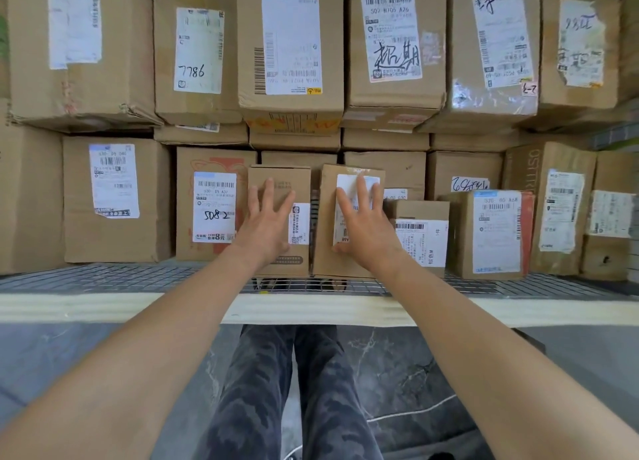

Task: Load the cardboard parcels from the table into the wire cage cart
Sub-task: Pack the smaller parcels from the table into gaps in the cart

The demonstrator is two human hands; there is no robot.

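Left hand (268, 219) and right hand (363, 226), fingers (269, 191) spread, press adjacent parcels (278, 174) among stacked boxes (114, 200).

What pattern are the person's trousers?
Dark grey camouflage trousers, seen best in the head view.

- The left hand (268, 217) is seen at frame centre, fingers straight and spread, its back turned to the camera.
- The right hand (363, 221) is held just beside it, likewise flat and splayed.
- The left forearm (155, 338) and right forearm (484, 338), both bare, are stretched up from the lower corners.
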